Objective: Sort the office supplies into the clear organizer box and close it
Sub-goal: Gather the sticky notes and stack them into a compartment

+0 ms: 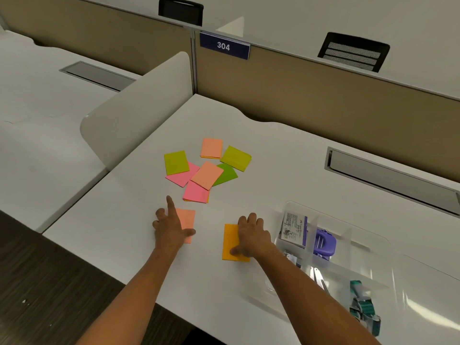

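White desk (249, 135) carries scattered sticky notes (206, 168); left hand (171, 227) lies spread on a salmon pad (186, 220), right hand (251, 235) presses flat on an orange pad (230, 242) beside the clear box (348, 245).

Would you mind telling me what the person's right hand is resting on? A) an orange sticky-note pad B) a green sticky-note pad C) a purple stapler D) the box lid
A: the right hand lies flat on the orange sticky-note pad, left of the clear organizer box.

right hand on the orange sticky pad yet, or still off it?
Touching. The head view shows the right hand lying flat on the orange sticky pad, fingers and thumb covering its right side, no gap visible.
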{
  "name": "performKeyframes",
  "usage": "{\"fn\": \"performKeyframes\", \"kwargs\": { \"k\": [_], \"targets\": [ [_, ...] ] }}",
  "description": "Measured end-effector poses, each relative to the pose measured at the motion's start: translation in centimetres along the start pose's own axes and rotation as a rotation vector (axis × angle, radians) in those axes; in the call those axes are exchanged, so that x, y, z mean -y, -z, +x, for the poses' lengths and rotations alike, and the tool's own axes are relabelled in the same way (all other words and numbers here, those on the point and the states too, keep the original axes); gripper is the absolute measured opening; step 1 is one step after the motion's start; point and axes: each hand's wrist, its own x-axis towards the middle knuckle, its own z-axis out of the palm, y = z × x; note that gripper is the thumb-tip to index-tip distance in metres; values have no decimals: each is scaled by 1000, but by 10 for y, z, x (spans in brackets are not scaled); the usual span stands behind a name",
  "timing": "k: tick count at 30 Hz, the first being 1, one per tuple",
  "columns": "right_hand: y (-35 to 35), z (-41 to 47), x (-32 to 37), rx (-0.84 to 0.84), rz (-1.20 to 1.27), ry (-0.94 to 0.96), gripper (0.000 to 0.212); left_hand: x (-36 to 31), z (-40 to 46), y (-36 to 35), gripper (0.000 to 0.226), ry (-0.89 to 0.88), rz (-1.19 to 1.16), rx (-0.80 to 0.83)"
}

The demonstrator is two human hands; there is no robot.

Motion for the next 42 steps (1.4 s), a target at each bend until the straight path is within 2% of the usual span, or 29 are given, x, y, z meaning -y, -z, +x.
{"fn": "performKeyframes", "kwargs": {
  "k": [4, 8, 11, 14, 18, 20, 24, 27, 30, 32, 37, 42],
  "targets": [
    [-2, -7, -2, 3, -20, -5, 110, -5, -16, -6, 124, -3, 15, -19],
    [-4, -18, -1, -45, 23, 21, 108, -5, -27, -8, 122, 47, 74, 5],
    [-5, -27, 0, -44, 134, 50, 105, -5, -35, -11, 120, 36, 15, -7],
    [-6, -37, 0, -101, 187, 100, 83, -6, -42, -15, 118, -16, -87, -15],
    [-8, -48, -1, -197, 199, 179, 48, -5, -49, -20, 101, -59, -205, -4],
    [-7, -53, -3, -208, 281, 187, 44, -4, -54, -20, 90, -71, -290, 8],
    [-1, -63, -18, -323, 449, 186, 52, -10, -64, -19, 74, -110, -414, -26],
    [12, -71, -39, -430, 706, 104, 57, -20, -70, -19, 53, -131, -498, -46],
    [26, -80, -67, -393, 1022, 63, 57, -32, -73, -21, 27, -179, -535, -29],
    [33, -87, -89, -378, 1113, 44, 50, -44, -74, -23, 24, -211, -560, 9],
    [46, -102, -156, -556, 1091, -17, 36, -81, -80, -30, 29, -269, -620, 48],
    [59, -116, -220, -749, 920, -174, 40, -118, -89, -39, 32, -347, -632, 122]
  ]
}}
